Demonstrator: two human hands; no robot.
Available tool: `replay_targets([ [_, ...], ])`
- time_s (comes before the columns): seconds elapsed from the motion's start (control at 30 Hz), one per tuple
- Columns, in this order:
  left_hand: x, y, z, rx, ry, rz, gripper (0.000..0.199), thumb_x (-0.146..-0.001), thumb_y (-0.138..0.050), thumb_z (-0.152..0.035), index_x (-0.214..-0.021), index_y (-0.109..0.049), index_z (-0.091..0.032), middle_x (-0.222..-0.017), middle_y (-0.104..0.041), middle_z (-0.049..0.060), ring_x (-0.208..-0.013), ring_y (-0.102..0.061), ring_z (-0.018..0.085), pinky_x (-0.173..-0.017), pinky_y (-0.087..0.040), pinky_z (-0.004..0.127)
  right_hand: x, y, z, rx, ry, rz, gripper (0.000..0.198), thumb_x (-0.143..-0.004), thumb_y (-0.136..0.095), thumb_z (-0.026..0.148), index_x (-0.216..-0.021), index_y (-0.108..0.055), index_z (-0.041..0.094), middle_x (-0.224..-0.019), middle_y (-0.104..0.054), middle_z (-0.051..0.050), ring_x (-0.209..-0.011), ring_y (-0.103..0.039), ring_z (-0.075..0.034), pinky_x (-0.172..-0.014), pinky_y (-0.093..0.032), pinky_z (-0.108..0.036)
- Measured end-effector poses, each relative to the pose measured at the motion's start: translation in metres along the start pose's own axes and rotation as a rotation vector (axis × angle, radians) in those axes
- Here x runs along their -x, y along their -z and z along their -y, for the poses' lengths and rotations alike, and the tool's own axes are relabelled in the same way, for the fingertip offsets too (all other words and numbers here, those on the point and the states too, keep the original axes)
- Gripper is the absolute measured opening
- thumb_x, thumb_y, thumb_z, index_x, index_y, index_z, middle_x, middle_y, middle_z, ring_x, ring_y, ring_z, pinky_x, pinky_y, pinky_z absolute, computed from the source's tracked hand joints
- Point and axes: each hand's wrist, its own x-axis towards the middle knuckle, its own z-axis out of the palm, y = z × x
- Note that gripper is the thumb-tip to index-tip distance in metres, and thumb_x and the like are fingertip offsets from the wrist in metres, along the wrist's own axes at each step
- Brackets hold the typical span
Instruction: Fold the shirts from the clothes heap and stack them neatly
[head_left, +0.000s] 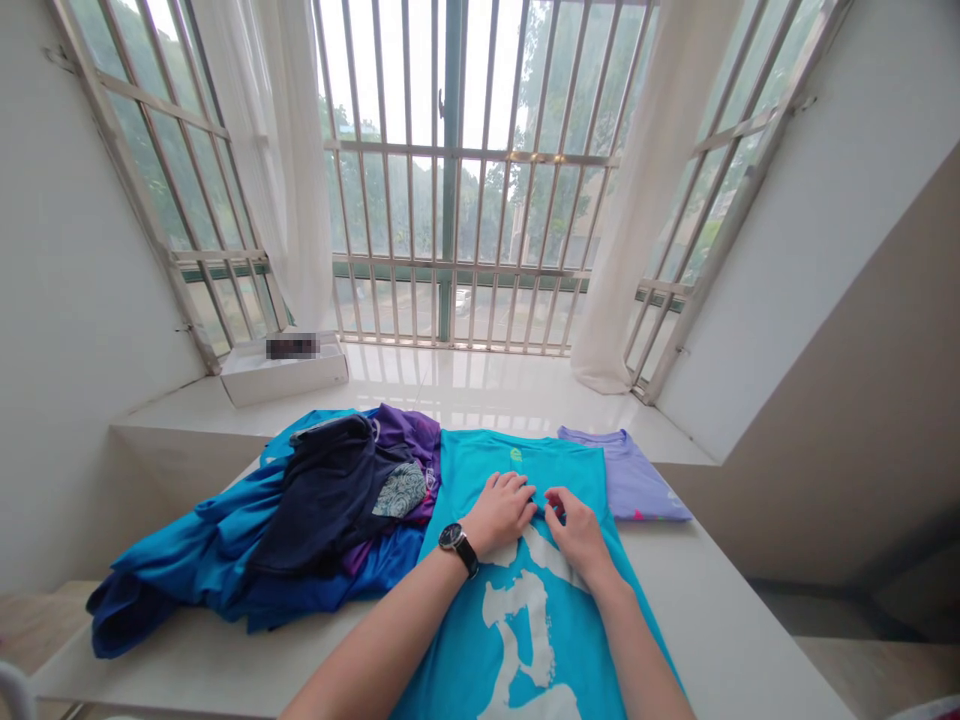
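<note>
Resting both hands on the teal shirt, we see it spread flat on the white table, its long axis running from us toward the window, collar at the far end and a white print under our forearms. Our left hand, with a watch on its wrist, lies palm down, fingers curled onto the cloth just below the collar; our right hand sits just beside it, thumb and fingertips pinching at the fabric. Whether either hand has truly gathered a fold, we cannot tell. The two hands nearly touch at the shirt's midline, so neither is nearer. To the left a heap of blue, navy and purple clothes overlaps the shirt's edge; to the right a lilac shirt lies folded
</note>
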Motion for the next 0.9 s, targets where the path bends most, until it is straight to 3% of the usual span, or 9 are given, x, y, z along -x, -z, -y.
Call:
replay_targets([
  [0.47,-0.002,-0.003,0.001,0.03,0.017,-0.019,0.038,-0.101,-0.037,-0.03,-0.133,-0.056,-0.024,-0.141,-0.056,0.009,-0.132,-0.047,0.029,-0.115,-0.035,0.048,0.0,-0.002,-0.001,-0.016,-0.025,0.025,0.022,-0.086,-0.049,0.035,-0.094,-0.064,0.022,-0.092,-0.073,-0.009,-0.082,-0.069,-0.024,-0.078,-0.052,-0.034],
  [0.9,-0.003,0.0,-0.001,-0.016,0.021,0.006,0.039,-0.105,-0.031,-0.037,-0.132,-0.056,-0.024,-0.142,-0.055,0.008,-0.134,-0.045,0.026,-0.115,-0.035,0.045,0.0,0.003,0.008,-0.023,-0.038,0.018,0.018,-0.085,-0.049,0.028,-0.091,-0.064,0.021,-0.091,-0.072,-0.008,-0.076,-0.067,-0.021,-0.076,-0.052,-0.034],
])
